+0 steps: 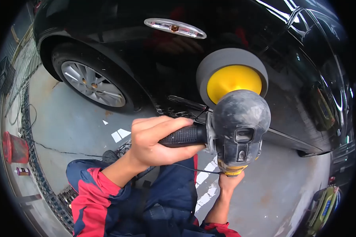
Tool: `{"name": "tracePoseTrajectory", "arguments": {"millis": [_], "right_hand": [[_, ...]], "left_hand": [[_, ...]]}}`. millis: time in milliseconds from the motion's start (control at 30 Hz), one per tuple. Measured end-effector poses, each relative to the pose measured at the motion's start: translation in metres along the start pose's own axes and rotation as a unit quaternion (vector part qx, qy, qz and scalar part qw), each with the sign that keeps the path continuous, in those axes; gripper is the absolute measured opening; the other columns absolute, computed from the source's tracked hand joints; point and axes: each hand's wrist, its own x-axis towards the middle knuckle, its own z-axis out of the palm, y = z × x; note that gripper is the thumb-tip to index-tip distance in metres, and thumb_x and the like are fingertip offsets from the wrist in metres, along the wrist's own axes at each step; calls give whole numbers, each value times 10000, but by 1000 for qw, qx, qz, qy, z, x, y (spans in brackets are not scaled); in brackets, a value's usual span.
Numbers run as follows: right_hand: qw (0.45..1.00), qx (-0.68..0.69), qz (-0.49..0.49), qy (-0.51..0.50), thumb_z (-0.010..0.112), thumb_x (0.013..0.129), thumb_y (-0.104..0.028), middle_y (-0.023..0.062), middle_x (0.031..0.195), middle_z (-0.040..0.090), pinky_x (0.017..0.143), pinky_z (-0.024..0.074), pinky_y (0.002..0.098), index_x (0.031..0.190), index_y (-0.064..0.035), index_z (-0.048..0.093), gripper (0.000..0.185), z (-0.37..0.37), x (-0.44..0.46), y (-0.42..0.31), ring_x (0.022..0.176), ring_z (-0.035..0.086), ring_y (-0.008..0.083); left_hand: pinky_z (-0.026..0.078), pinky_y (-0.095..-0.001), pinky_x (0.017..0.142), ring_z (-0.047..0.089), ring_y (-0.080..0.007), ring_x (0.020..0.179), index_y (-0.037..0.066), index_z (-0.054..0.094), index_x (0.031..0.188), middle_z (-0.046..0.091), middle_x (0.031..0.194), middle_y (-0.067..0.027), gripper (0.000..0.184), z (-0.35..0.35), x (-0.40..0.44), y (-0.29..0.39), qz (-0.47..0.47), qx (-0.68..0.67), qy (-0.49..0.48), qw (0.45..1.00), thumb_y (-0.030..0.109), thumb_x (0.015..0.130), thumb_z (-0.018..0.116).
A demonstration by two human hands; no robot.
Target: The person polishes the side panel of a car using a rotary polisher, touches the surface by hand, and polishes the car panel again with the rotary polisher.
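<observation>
A black and yellow car polisher (241, 118) is held between my two hands, its head dusty with pale residue. My left hand (156, 140) wraps round the ribbed black side handle (184, 135). Lower down, my right hand (230, 182) grips the rear of the tool, its fingers mostly hidden behind the body. The grey foam pad (209, 71) on its yellow backing plate (233, 81) is at the black car panel (146, 51); whether it is spinning I cannot tell. Above the pad is a clear side marker light (175, 28).
A car wheel (93, 83) stands at the left. A red bucket (16, 147) and a small purple-labelled container (22, 171) are by the left wall. A thin cable (67, 151) crosses the grey floor (51, 114). A green object (324, 209) lies at lower right.
</observation>
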Motion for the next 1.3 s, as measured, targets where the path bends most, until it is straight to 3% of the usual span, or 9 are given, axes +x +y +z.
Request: {"name": "tracePoseTrajectory", "arguments": {"millis": [100,200,467,633,767,933,1000,1100,1300], "right_hand": [[999,-16,-24,42,830,766,-15,134,1045,791,890,563,361,1136,18,759,379,1,-4,-4,972,768,263],[997,-28,-40,65,840,750,-11,139,1007,779,863,562,375,1103,17,755,365,0,0,-26,930,769,302],[992,-30,-19,121,813,760,27,124,991,779,857,555,365,1068,53,740,317,-10,-2,-54,920,750,234],[989,-17,-20,146,665,743,101,102,1012,765,912,547,353,1076,85,732,340,-1,-11,-64,958,715,183],[989,-9,-22,145,655,739,104,101,1003,762,904,546,343,1069,91,727,338,1,-3,-81,949,715,186],[998,-19,-15,58,719,752,74,97,996,774,886,550,328,1057,77,732,306,-5,-2,-78,936,725,178],[998,-21,-31,45,769,769,23,103,992,792,882,560,333,1067,50,749,300,-4,-6,-50,925,745,182],[997,-38,-15,-60,814,796,-60,104,1046,811,904,575,349,1122,-5,776,332,1,-7,-35,954,777,218],[994,-64,-59,-72,933,774,-148,137,1133,809,944,591,369,1203,-28,783,470,25,8,-93,1034,793,276]], "left_hand": [[584,-315,615,764,-240,659,9,815,1022,772,801,-134,466,-7,7,-5,10,15,-23,1000,167,612,972],[585,-299,591,766,-207,660,18,820,1005,772,779,-106,446,-13,21,-10,22,-18,9,1000,173,640,1023],[585,-292,573,754,-202,635,21,820,991,767,766,-103,444,-11,25,-19,16,-69,52,996,176,631,1028],[613,-292,623,799,-238,694,-1,818,1032,807,838,-138,510,-7,22,-24,27,-99,40,994,190,609,1028],[615,-290,627,801,-241,699,-2,817,1037,808,840,-138,521,-11,25,-28,30,-109,50,992,198,606,1033],[563,-310,550,749,-249,595,12,813,1027,756,730,-112,513,-29,15,-26,41,-62,66,995,221,611,1028],[565,-317,547,747,-253,591,15,811,1022,759,733,-117,508,-36,0,-22,27,-33,63,997,215,610,1028],[599,-322,575,770,-258,632,23,814,990,778,776,-117,481,-53,-17,-19,-7,2,50,999,225,610,1029],[603,-329,616,790,-280,674,-9,804,1005,798,828,-161,477,-88,-56,-47,-33,67,66,995,234,642,992]]}}
